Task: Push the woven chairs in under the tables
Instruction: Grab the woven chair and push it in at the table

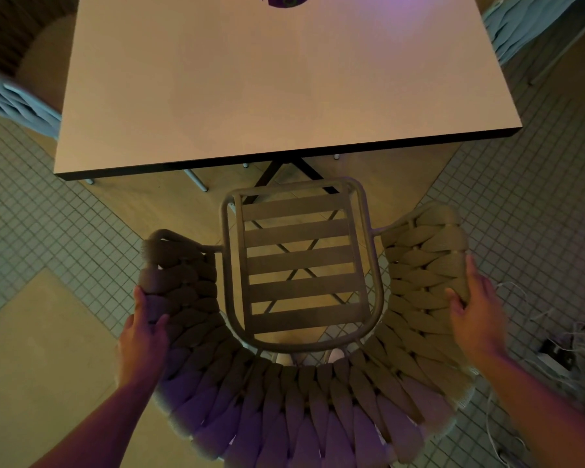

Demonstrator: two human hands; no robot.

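Note:
A woven chair [304,393] with a curved braided backrest and a slatted seat [301,261] stands right below me, facing the pale square table [277,79]. The seat's front rim lies just short of the table's near edge, not under it. My left hand [142,329] grips the left end of the backrest, thumb over the inner side. My right hand [477,309] holds the right end of the backrest from outside, fingers curled over its top.
Two light blue woven chairs stand at the table's sides, one at the left [17,103], one at the far right [527,25]. The table's dark cross base [284,170] shows beneath its edge. White cables and a power adapter [554,349] lie on the tiled floor at right.

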